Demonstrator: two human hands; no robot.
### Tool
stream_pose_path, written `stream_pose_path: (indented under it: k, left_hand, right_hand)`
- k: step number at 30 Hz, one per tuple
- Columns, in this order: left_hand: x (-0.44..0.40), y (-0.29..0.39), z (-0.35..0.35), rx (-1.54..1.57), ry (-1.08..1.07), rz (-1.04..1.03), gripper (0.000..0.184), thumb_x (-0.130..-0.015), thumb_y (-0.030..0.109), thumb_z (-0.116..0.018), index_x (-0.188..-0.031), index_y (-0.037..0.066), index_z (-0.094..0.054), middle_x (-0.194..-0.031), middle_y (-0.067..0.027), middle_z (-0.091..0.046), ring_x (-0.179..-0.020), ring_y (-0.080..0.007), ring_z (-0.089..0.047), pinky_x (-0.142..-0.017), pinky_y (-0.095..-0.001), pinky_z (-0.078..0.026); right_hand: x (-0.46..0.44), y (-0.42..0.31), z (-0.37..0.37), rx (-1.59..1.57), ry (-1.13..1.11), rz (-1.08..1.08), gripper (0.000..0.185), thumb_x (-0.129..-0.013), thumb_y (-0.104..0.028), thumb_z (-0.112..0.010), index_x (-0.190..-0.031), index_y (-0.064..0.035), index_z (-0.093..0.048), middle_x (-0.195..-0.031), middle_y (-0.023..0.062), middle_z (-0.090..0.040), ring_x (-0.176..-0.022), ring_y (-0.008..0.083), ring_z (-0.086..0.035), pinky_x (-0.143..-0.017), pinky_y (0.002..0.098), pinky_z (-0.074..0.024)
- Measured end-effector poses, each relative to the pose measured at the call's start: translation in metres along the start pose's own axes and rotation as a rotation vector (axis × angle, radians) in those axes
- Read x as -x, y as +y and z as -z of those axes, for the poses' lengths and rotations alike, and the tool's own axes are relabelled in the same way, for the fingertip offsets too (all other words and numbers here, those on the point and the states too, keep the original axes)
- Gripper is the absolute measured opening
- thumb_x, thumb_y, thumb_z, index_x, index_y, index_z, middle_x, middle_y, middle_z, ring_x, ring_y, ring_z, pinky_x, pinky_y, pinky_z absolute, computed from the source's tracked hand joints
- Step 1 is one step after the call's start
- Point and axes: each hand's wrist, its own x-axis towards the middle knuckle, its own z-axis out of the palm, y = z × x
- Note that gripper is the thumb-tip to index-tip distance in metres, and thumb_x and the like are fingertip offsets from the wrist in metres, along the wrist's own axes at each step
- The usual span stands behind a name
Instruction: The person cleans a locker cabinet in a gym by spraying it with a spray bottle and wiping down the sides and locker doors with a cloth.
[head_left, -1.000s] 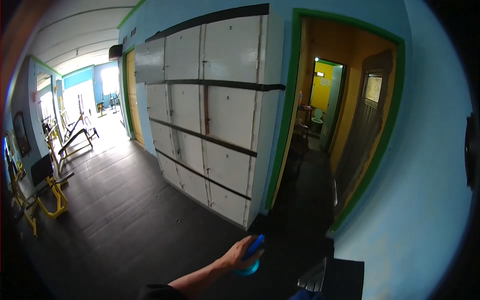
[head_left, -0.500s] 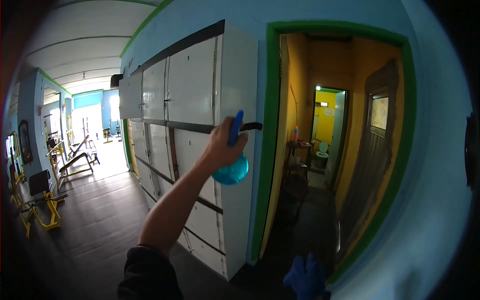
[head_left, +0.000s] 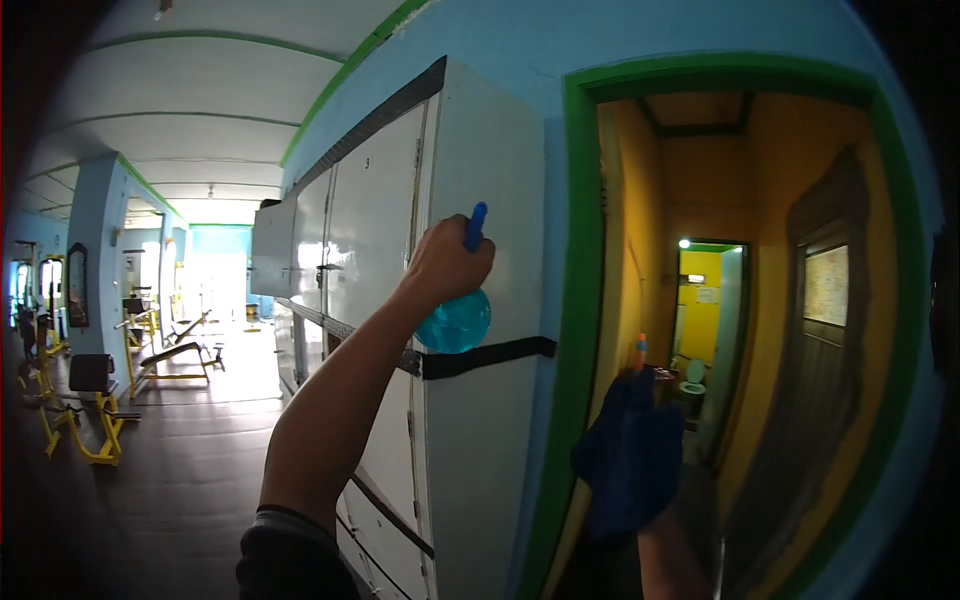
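My left hand (head_left: 447, 262) is raised in front of the side of a white locker cabinet (head_left: 487, 180), wrapped around the neck of a spray bottle. The bottle (head_left: 456, 323) has a round translucent turquoise body, and its blue spray head points up past my fingers. Lower right, my right hand (head_left: 668, 535) grips a dark blue cloth (head_left: 628, 455) held up before the doorway. The cloth hides most of that hand's fingers. A gap lies between the cloth and the cabinet.
A green door frame (head_left: 578, 300) borders a yellow passage with a toilet (head_left: 691, 378) at its far end. An orange-topped bottle (head_left: 641, 348) stands inside. On the left, yellow-framed gym equipment (head_left: 98, 410) stands on the dark floor (head_left: 190, 490).
My right hand has risen with the blue cloth from the bottom edge into fuller view. The head view has shifted, bringing the upper lockers closer. My left hand still holds the spray bottle.
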Motion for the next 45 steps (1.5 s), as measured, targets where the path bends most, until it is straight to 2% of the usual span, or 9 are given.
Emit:
stream_pose_path:
  k: [7, 9, 11, 14, 18, 19, 30, 40, 45]
  left_hand:
    - [0.002, 0.002, 0.002, -0.100, -0.003, -0.065, 0.022, -0.079, 0.020, -0.057, -0.086, -0.001, -0.058, -0.075, -0.0192, -0.062, -0.075, -0.0335, -0.064, -0.073, -0.0418, -0.049]
    - [0.004, -0.002, 0.000, -0.046, -0.003, -0.070, 0.020, -0.087, 0.017, -0.060, -0.100, 0.002, -0.057, -0.083, -0.0064, -0.062, -0.071, -0.0140, -0.062, -0.063, -0.0296, -0.053]
    - [0.003, 0.000, 0.005, -0.048, 0.027, -0.070, 0.024, -0.086, 0.017, -0.063, -0.103, 0.002, -0.059, -0.091, -0.0051, -0.061, -0.081, -0.0142, -0.062, -0.066, -0.0296, -0.055]
    - [0.015, 0.018, 0.018, 0.179, 0.003, 0.177, 0.031, -0.084, 0.022, -0.066, -0.105, 0.000, -0.058, -0.089, -0.0094, -0.061, -0.071, -0.0170, -0.063, -0.068, -0.0323, -0.053]
    - [0.045, 0.031, 0.038, 0.099, 0.091, 0.267, 0.032, -0.084, 0.020, -0.069, -0.109, 0.002, -0.060, -0.091, -0.0061, -0.063, -0.074, -0.0149, -0.064, -0.068, -0.0309, -0.055]
    - [0.055, 0.035, 0.041, 0.062, 0.127, 0.307, 0.032, -0.084, 0.020, -0.070, -0.109, 0.002, -0.060, -0.092, -0.0061, -0.063, -0.075, -0.0147, -0.064, -0.068, -0.0306, -0.055]
    - [0.079, 0.028, 0.023, -0.169, 0.380, 0.179, 0.045, -0.075, 0.014, -0.064, -0.117, -0.002, -0.057, -0.097, -0.0141, -0.067, -0.059, -0.0161, -0.063, -0.055, -0.0286, -0.054]
    - [0.122, 0.026, 0.037, 0.184, 0.155, 0.310, 0.042, -0.079, 0.000, -0.064, -0.120, -0.002, -0.054, -0.106, -0.0138, -0.064, -0.085, -0.0166, -0.065, -0.063, -0.0276, -0.056]
    - [0.154, 0.021, 0.060, 0.133, 0.045, 0.295, 0.053, -0.081, -0.004, -0.064, -0.131, 0.005, -0.047, -0.112, -0.0130, -0.061, -0.101, -0.0185, -0.063, -0.069, -0.0280, -0.057]
  right_hand:
    - [-0.192, -0.125, -0.226, 0.120, 0.355, -0.448, 0.019, -0.090, -0.020, -0.055, -0.095, -0.0028, -0.060, -0.097, 0.0161, -0.059, -0.069, 0.0219, -0.061, -0.060, 0.0371, -0.0485]
    - [-0.249, -0.080, -0.110, -1.265, 0.108, -0.499, 0.024, -0.096, -0.022, -0.051, -0.099, -0.0015, -0.064, -0.097, 0.0131, -0.062, -0.083, 0.0222, -0.063, -0.073, 0.0363, -0.0510]
    - [-0.320, -0.125, -0.219, -1.371, 0.655, -0.117, 0.027, -0.094, -0.020, -0.054, -0.113, -0.0025, -0.059, -0.112, 0.0129, -0.059, -0.102, 0.0240, -0.058, -0.088, 0.0335, -0.0482]
    - [-0.460, -0.174, -0.410, -0.357, 0.754, 0.103, 0.046, -0.090, -0.020, -0.055, -0.133, -0.0054, -0.048, -0.134, 0.0135, -0.050, -0.123, 0.0294, -0.048, -0.103, 0.0371, -0.0399]
    - [-0.473, -0.143, -0.292, -1.319, 0.571, -0.551, 0.064, -0.091, -0.028, -0.053, -0.146, -0.0062, -0.028, -0.146, 0.0134, -0.038, -0.138, 0.0288, -0.031, -0.114, 0.0331, -0.0252]
    - [-0.448, -0.121, -0.189, -1.027, -0.223, -0.407, 0.057, -0.093, -0.032, -0.048, -0.143, -0.0066, -0.035, -0.144, 0.0123, -0.041, -0.136, 0.0306, -0.034, -0.111, 0.0410, -0.0288]
    - [-0.453, -0.183, -0.038, -1.239, 0.772, 0.254, 0.060, -0.082, -0.052, -0.054, -0.132, -0.0184, -0.053, -0.152, 0.0147, -0.027, -0.142, 0.0374, -0.017, -0.108, 0.0689, -0.0118]
    - [-0.328, -0.170, -0.196, -1.551, 0.469, 0.049, 0.049, -0.087, -0.024, -0.059, -0.131, -0.0046, -0.050, -0.143, 0.0191, -0.042, -0.132, 0.0326, -0.040, -0.110, 0.0424, -0.0310]
    - [-0.459, -0.146, -0.184, -1.247, -0.391, -0.145, 0.064, -0.090, -0.049, -0.039, -0.135, -0.0054, -0.047, -0.140, 0.0168, -0.046, -0.129, 0.0341, -0.043, -0.107, 0.0499, -0.0305]
